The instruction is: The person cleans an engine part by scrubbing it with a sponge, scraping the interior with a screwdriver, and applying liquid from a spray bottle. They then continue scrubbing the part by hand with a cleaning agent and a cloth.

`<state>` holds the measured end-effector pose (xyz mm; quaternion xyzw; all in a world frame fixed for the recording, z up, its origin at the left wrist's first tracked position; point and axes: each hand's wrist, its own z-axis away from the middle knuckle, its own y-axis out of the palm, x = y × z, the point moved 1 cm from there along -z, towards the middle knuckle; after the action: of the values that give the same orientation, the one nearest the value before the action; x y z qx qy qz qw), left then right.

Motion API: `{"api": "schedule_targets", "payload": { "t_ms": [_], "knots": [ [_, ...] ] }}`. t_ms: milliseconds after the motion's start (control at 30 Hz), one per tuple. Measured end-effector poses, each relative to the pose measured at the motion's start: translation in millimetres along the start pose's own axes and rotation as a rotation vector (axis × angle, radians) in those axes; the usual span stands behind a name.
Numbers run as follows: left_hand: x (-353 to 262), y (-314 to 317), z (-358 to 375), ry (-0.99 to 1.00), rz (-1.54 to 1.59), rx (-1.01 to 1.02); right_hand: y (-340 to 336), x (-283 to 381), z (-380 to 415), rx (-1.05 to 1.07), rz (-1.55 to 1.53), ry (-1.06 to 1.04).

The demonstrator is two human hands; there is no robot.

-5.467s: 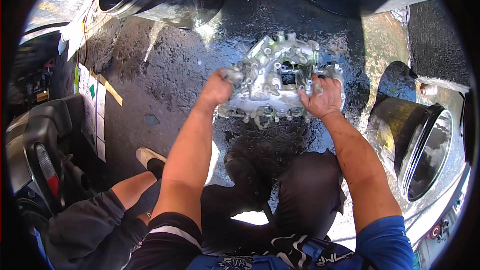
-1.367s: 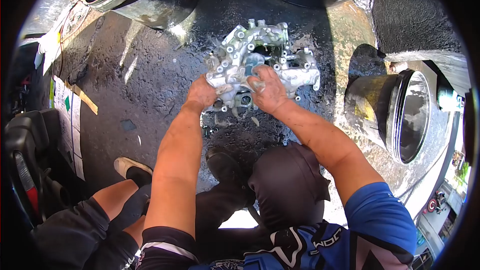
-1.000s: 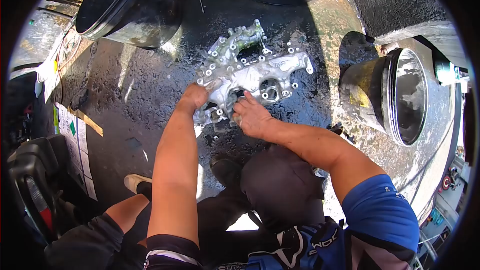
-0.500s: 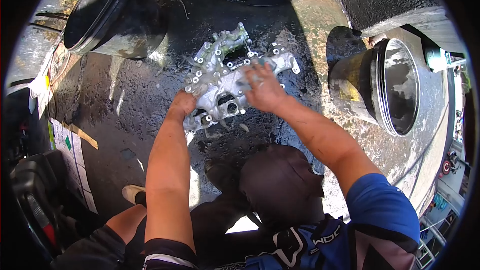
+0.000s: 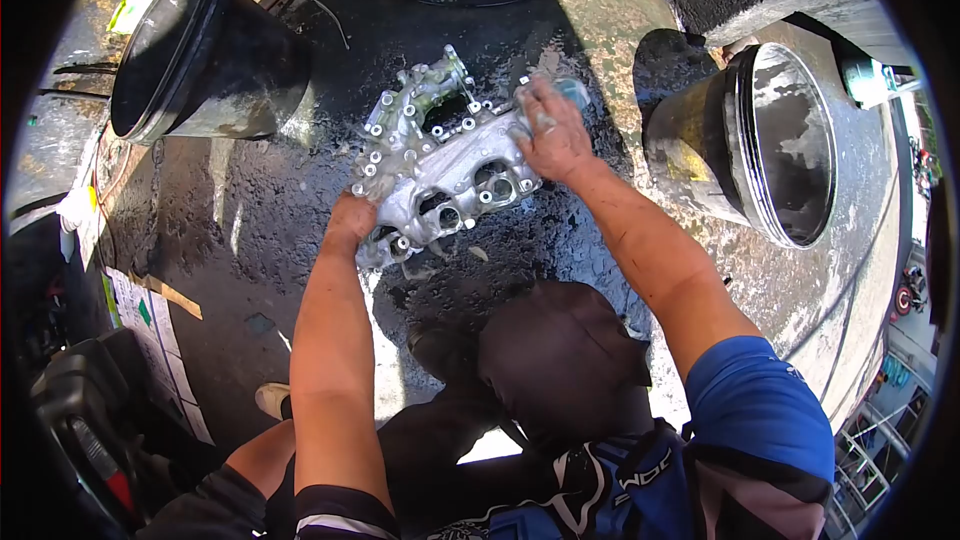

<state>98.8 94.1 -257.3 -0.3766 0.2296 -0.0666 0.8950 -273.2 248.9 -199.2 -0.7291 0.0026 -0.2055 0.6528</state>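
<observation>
A wet, silver cast-metal engine part point(image 5: 440, 165) with several ports and bolt bosses lies on the dark wet ground, angled from lower left to upper right. My left hand point(image 5: 351, 218) grips its lower left end. My right hand point(image 5: 551, 136) presses a small soapy pad, pale blue at its edge, against the part's upper right end. Most of the pad is hidden under the fingers.
A black bucket point(image 5: 190, 50) lies on its side at the upper left. A second dirty bucket point(image 5: 745, 140) lies tipped at the right. My knees point(image 5: 560, 360) and dark shoe point(image 5: 440, 340) are below the part. Taped paper point(image 5: 140, 310) sits at the left.
The part has been turned on the ground, its long side now slanting up to the right. My right hand has slid from the part's middle out to its upper right end.
</observation>
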Motion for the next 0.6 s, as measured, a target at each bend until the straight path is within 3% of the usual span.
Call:
{"api": "schedule_targets", "payload": {
  "t_ms": [33,67,167,267,300,333,400,467,500,600],
  "knots": [
    [-4,1,3,-0.057,0.055,-0.025,5,-14,-8,-0.076,0.037,0.084],
    [-18,-3,8,-0.103,0.084,-0.114,6,-22,-14,0.086,0.034,0.268],
    [-87,-19,36,-0.215,0.134,-0.517,20,-49,-22,0.199,-0.348,0.371],
    [-173,-39,52,-0.170,-0.289,-0.172,-18,-40,-19,0.200,-0.290,0.488],
    [-177,-45,51,-0.172,-0.272,-0.142,-24,-37,-16,0.196,-0.272,0.523],
    [-179,-51,48,-0.176,-0.260,-0.112,-31,-30,-6,-0.016,-0.394,0.432],
    [-173,-56,39,-0.161,-0.258,-0.081,-51,-6,19,-0.464,-0.368,-0.109],
    [-181,-62,35,-0.198,-0.296,-0.041,-54,31,53,-0.349,-0.388,-0.272],
    [-186,-65,34,-0.212,-0.312,-0.025,-49,49,58,-0.173,-0.471,-0.354],
    [-184,-64,32,-0.206,-0.317,-0.032,5,84,51,0.218,-0.391,-0.271]
  ]
}}
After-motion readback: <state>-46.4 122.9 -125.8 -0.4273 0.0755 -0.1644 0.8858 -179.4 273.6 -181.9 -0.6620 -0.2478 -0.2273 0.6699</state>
